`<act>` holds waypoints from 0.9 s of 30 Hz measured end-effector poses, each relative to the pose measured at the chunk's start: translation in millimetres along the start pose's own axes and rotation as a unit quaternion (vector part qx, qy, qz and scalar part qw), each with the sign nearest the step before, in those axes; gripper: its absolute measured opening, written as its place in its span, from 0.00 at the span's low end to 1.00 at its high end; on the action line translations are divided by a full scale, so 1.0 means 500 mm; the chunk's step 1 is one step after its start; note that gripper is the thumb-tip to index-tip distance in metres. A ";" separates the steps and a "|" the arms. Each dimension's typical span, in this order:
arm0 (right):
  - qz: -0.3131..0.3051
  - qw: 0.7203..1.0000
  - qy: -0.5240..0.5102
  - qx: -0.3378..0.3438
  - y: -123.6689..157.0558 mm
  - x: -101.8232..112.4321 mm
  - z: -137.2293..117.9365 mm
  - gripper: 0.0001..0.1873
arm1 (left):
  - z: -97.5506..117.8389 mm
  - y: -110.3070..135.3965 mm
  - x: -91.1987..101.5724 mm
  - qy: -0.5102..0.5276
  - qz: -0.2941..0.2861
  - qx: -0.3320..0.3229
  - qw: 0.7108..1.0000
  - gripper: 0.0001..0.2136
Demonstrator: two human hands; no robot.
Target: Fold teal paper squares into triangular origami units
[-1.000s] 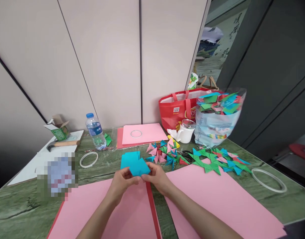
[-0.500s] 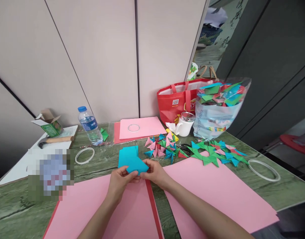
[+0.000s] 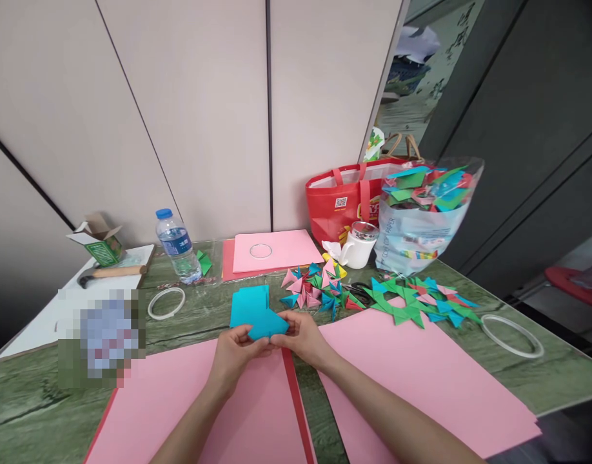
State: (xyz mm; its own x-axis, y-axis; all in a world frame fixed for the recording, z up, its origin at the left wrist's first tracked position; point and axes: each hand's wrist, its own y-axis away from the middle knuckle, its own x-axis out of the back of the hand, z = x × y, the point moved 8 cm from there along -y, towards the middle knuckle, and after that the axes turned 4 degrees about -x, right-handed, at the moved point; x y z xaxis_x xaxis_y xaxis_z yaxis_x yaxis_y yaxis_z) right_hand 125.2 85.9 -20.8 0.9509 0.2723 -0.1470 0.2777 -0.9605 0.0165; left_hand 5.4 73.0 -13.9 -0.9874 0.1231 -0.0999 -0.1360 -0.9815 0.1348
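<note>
Between my hands is a folded piece of blue paper, pointed at its right end. My left hand pinches its lower left edge, thumb toward the middle. With thumb and fingers, my right hand grips the right side. Just behind lies a stack of blue paper sheets, partly covered by the held piece. Pink sheets with a red edge lie under my left forearm, and more pink sheets lie under the right one.
Folded paper pieces are heaped behind my right hand, beside scissors and green star-shaped paper rings. Farther back stand a white mug, a red bag, a filled plastic bag and a water bottle. A hammer lies left.
My left thumb has slid a little to the right along the lower edge of the blue paper. Both hands keep their hold, and the view has shifted slightly.
</note>
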 end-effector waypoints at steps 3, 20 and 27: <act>-0.009 1.000 -0.018 -0.004 0.001 -0.004 0.001 0.16 | 0.000 0.000 -0.001 -0.002 -0.003 -0.008 1.000 0.09; -0.013 1.000 0.013 -0.013 0.007 -0.006 0.001 0.17 | 0.003 0.004 0.001 -0.022 0.020 -0.032 0.999 0.07; -0.039 0.997 0.064 -0.019 0.010 -0.014 -0.001 0.11 | 0.006 0.009 -0.009 -0.001 -0.008 -0.028 1.000 0.08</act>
State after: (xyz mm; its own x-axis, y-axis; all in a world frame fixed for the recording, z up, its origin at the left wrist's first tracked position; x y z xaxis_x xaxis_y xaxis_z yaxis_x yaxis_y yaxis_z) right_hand 120.1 79.4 -19.3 0.9351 0.3535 -0.0226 0.3542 -0.9340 0.0469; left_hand 8.8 68.5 -9.9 -0.9853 0.1391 -0.0994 -0.1471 -0.9860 0.0785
